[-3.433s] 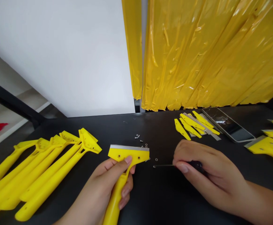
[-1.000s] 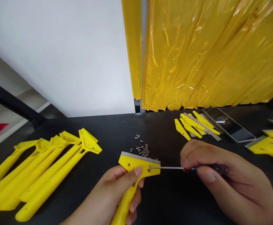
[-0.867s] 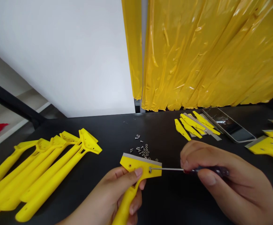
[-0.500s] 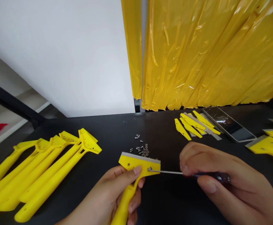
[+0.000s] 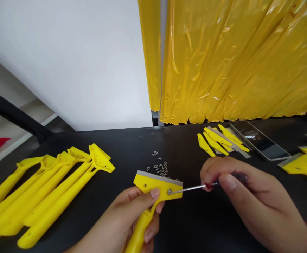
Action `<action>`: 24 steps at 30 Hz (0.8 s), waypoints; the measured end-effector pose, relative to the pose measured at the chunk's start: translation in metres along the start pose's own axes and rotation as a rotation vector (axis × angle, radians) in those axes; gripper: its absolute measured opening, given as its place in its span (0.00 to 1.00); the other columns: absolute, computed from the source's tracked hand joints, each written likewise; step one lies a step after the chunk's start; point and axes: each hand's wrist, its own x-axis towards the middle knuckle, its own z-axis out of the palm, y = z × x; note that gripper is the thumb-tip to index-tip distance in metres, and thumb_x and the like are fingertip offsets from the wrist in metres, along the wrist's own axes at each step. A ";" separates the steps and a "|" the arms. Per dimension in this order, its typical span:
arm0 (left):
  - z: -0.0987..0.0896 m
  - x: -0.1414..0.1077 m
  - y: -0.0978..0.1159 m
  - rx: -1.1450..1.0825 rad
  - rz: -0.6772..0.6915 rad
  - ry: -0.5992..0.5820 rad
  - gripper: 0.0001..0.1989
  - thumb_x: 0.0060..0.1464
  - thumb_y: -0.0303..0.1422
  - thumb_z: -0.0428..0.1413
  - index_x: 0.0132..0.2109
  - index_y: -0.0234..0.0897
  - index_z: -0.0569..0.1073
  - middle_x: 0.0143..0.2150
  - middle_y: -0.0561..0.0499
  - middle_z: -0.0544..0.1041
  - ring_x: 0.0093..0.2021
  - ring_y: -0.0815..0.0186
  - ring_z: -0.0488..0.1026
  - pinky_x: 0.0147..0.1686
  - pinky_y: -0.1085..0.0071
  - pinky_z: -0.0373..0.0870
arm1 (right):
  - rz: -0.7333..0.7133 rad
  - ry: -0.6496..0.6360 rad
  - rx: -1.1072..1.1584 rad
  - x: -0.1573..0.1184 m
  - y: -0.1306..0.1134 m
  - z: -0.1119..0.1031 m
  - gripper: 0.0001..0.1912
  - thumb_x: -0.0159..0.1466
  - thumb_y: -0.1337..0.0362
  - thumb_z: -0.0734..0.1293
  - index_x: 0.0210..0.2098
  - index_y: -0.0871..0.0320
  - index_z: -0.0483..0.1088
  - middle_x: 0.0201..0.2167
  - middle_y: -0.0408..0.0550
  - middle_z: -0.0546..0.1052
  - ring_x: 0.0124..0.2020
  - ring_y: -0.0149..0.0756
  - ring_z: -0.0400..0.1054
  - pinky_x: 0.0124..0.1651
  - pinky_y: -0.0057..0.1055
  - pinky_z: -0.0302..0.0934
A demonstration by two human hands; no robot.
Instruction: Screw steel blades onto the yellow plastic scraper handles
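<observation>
The yellow scraper (image 5: 157,186) is near the middle of the front part of the black table (image 5: 195,225), and the person holds it up above the surface. It has a wide flat plastic head, a long handle going down toward the person, and a thin metal blade (image 5: 158,177) along the top edge of the head. The head has two small holes, and in the right one sits a small silver screw (image 5: 169,192).

The left hand (image 5: 127,218) is closed around the handle. Its fingers (image 5: 149,235) curl behind the handle, and the thumb lies across the front of the head. The right hand (image 5: 250,200) comes from the right side and pinches the screwdriver (image 5: 195,188) between thumb and fingertips, close to its dark handle. The thin metal shaft points left, and its tip touches the screw.

Just behind the scraper, a small group of screws and nuts (image 5: 160,168) lies on the table. More yellow scrapers (image 5: 63,186) lie side by side at the left edge, and others (image 5: 302,165) are at the right edge. Near the far edge are yellow pieces (image 5: 213,142) beside a phone (image 5: 258,140).
</observation>
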 end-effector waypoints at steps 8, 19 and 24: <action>-0.003 0.000 -0.002 -0.025 0.028 -0.050 0.16 0.65 0.46 0.56 0.34 0.40 0.72 0.19 0.57 0.61 0.17 0.73 0.50 0.18 0.77 0.53 | 0.391 0.099 0.462 0.011 0.017 0.012 0.17 0.72 0.50 0.68 0.35 0.56 0.77 0.32 0.44 0.74 0.32 0.30 0.70 0.37 0.26 0.67; -0.004 0.000 -0.001 -0.008 0.017 -0.072 0.17 0.65 0.46 0.56 0.34 0.40 0.72 0.18 0.57 0.62 0.17 0.73 0.50 0.17 0.77 0.54 | 0.540 -0.004 0.667 0.010 0.015 0.017 0.17 0.71 0.49 0.68 0.37 0.57 0.77 0.33 0.45 0.73 0.33 0.31 0.68 0.39 0.28 0.66; -0.001 0.001 0.001 -0.001 0.027 -0.051 0.17 0.66 0.46 0.55 0.34 0.40 0.72 0.18 0.57 0.61 0.17 0.73 0.50 0.17 0.77 0.54 | 0.547 -0.034 0.710 0.009 0.015 0.017 0.16 0.72 0.51 0.67 0.38 0.57 0.77 0.34 0.45 0.74 0.34 0.31 0.69 0.40 0.29 0.66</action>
